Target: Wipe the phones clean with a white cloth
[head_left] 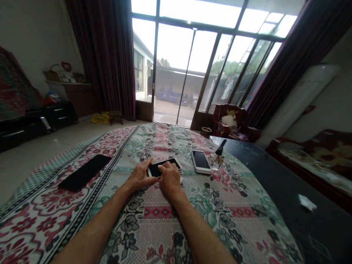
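Observation:
A white-framed smartphone (155, 170) with a dark screen lies sideways on the flowered tablecloth (154, 227). My left hand (140, 175) grips its left end, thumb along the near side and fingers at the far edge. Over the right part of the phone, my right hand (169, 179) is closed, its curled fingers on the screen and near edge; whether a small thing is pinched in them is hidden. To the right lies a second white phone (201, 162). Beside that phone stands a clear glass bottle (216, 160) with a black top.
A flat black rectangular piece (84, 172) lies on the cloth at left. Right of the cloth, a dark table surface (264, 165) carries a crumpled white tissue (307, 202). Beyond the table are a wooden chair (229, 121) and glass doors (176, 77).

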`<state>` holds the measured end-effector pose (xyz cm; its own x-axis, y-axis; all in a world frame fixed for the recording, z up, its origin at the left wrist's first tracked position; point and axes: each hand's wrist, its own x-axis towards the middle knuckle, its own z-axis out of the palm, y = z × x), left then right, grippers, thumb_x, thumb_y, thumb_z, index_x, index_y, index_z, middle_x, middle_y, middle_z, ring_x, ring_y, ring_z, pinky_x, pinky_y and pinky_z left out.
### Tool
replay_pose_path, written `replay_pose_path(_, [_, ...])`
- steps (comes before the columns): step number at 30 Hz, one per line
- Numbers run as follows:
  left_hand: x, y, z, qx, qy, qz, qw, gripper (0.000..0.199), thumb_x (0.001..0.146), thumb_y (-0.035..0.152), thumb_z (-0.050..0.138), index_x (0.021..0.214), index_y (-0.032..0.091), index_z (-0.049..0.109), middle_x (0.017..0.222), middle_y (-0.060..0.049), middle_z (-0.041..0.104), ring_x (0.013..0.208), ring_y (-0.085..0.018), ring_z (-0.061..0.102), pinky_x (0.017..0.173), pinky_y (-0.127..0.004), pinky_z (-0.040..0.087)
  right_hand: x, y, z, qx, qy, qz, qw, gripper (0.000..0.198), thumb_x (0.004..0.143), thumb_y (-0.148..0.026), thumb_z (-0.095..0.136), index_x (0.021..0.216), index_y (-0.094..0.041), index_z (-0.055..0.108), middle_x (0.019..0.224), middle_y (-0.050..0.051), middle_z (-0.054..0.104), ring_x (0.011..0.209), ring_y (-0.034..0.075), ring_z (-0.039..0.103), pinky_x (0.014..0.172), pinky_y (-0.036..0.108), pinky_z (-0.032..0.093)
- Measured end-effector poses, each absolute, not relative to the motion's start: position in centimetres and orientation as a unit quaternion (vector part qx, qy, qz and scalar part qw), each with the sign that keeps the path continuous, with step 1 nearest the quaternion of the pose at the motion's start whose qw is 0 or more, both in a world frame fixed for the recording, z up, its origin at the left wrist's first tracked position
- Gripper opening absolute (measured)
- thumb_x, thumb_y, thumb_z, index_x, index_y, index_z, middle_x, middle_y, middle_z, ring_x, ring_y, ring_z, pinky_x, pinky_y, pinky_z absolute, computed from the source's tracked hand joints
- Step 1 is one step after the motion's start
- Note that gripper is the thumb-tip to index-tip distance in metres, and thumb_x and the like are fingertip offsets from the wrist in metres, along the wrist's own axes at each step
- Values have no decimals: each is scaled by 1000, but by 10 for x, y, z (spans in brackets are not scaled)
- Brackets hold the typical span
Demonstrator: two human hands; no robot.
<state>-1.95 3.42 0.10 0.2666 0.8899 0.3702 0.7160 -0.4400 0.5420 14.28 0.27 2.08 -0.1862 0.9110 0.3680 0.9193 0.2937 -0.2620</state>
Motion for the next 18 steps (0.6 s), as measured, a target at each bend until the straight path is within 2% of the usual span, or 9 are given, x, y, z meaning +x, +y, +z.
replay_pose_path(5, [-17,35,-3,780,524,325,105,79,63,36,74,136,20,47,120,-10,64,115,-32,58,101,-43,44,140,2,19,-539,-804,15,253,29,91,-16,49,107,-27,71,107,4,65,99,19,51,87,28,38])
replay_pose_path(11, [-11,30,-1,781,529,324,71,79,63,35,74,134,13,48,121,-16,63,117,-35,56,102,-47,42,153,12,17,-603,-744,16,288,31,92,-15,47,107,-25,72,109,5,66,102,21,51,89,29,38])
replay_pose_path(18, [-20,28,1,796,498,328,102,83,62,44,78,135,18,48,127,-15,60,120,-35,54,102,-49,42,163,17,13,-636,-708,-5,307,30,92,-16,45,109,-22,69,112,7,63,103,21,50,91,30,36])
